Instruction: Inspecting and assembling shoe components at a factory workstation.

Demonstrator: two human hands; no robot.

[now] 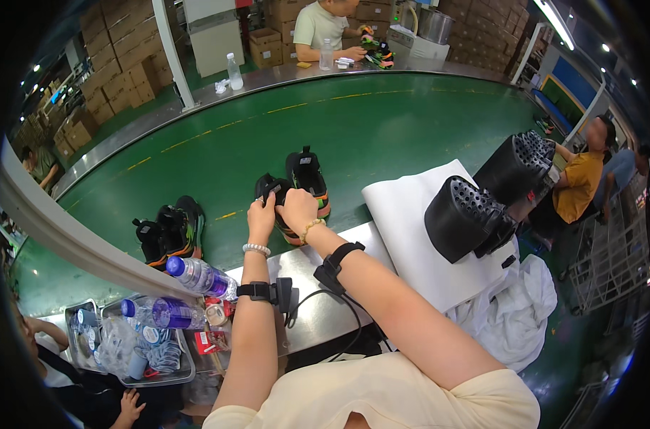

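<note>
Black sneaker (pixel 278 196): both hands on it, long axis toward 12 o'clock. Left hand (pixel 260 218) fingers clamped on its heel at 9 o'clock; right hand (pixel 298 209) fingers closed on its 3 o'clock side.

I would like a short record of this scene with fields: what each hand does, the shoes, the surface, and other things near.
left hand: the left hand grips the near black shoe at its top
right hand: the right hand holds the same shoe from the right side
second shoe: a black shoe with orange sole stands just behind, touching it
other pair: a black pair lies to the left on the belt
surface: green conveyor belt
nearby: white paper sheet, black perforated tool, water bottle
</note>
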